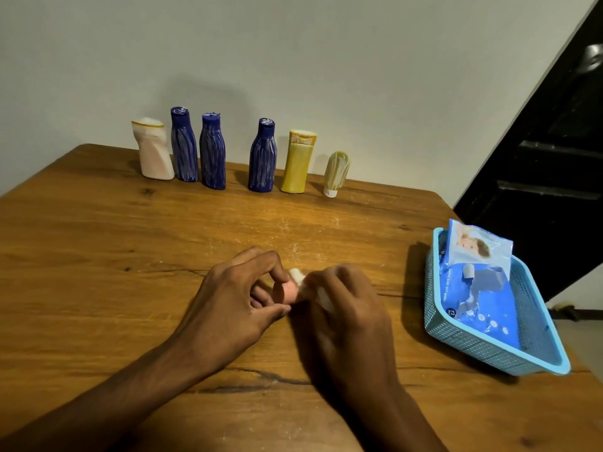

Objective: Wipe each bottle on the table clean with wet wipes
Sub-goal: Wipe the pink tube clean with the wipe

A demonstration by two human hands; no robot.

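Observation:
My left hand (235,298) grips one end of a small pink bottle (288,290) above the middle of the table. My right hand (346,308) presses a white wet wipe (298,275) around the bottle's other end, hiding most of it. Along the far edge stand several streaked bottles: a white-pink one (155,150), three dark blue ones (184,146) (212,153) (263,156), a yellow one (298,163) and a small olive tube (336,174) standing on its white cap.
A light blue plastic basket (489,350) sits at the table's right edge with blue wet wipe packs (479,282) inside. The wooden table (98,256) has white powder specks near the hands. A wall is behind, a dark staircase at right.

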